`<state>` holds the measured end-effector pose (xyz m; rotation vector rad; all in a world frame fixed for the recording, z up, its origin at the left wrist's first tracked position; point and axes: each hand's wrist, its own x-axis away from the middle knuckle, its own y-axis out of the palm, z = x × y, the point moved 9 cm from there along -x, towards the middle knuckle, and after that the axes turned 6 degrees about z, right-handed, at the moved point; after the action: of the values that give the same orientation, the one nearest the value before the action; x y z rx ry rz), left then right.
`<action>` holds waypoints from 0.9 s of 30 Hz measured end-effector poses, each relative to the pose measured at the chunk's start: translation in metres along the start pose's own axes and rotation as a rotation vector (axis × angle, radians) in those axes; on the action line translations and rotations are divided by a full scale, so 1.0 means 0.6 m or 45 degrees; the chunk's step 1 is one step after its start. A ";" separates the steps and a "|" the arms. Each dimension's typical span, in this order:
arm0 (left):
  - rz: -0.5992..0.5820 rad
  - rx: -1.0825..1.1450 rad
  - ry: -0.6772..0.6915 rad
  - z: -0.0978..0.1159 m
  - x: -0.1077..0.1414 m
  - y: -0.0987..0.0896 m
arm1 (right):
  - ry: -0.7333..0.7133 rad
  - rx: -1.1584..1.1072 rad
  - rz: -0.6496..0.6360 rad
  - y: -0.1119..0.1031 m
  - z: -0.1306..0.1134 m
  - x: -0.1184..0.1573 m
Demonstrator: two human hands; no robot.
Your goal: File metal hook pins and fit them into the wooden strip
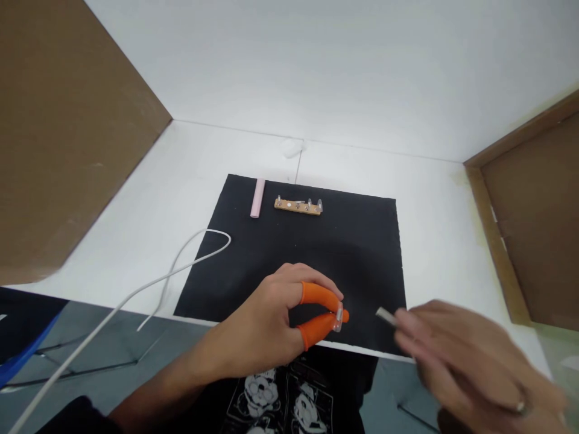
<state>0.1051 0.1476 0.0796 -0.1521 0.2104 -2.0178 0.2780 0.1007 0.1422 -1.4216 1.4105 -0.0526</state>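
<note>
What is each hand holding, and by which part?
The left hand pinches a small, clear plastic piece near its upper end, between orange-covered fingertips. The right hand grips a thin, pale stick; one end protrudes, the rest is hidden.

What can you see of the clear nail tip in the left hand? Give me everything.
The clear nail tip is small, narrow and glossy, apparently transparent plastic, with a rounded lower end and a pale patch that may be glare. It sits nearly upright in the picture, pinched by the left hand between orange finger covers, in front of the black mat's near part. Any finer marking is too small to tell.
</note>
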 end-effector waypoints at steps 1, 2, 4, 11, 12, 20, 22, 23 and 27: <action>-0.007 -0.002 -0.005 0.000 0.000 0.001 | 0.006 0.018 0.071 -0.013 0.014 0.001; -0.014 -0.007 -0.010 -0.001 0.000 0.002 | -0.005 0.026 0.083 -0.019 0.022 0.001; -0.012 -0.010 -0.005 -0.001 0.000 0.002 | -0.092 0.019 -0.029 -0.009 0.009 -0.002; 0.008 -0.002 0.022 0.002 0.001 0.001 | 0.025 -0.120 -0.031 0.019 -0.015 -0.014; -0.005 -0.006 0.012 0.001 0.000 0.002 | 0.023 -0.108 0.059 0.008 -0.003 -0.011; 0.011 0.006 0.003 0.003 -0.003 0.002 | -0.042 -0.089 -0.210 0.019 -0.032 -0.004; 0.002 -0.001 -0.002 0.002 -0.003 0.002 | -0.023 -0.096 -0.117 0.014 -0.026 -0.010; -0.004 -0.007 -0.002 0.002 -0.002 0.003 | -0.021 -0.081 -0.018 0.005 -0.018 -0.011; -0.010 -0.020 -0.002 0.001 -0.002 0.002 | 0.014 -0.018 0.152 -0.003 0.000 -0.005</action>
<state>0.1066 0.1483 0.0796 -0.1646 0.2251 -2.0240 0.2781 0.1021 0.1451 -1.3476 1.5047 0.0267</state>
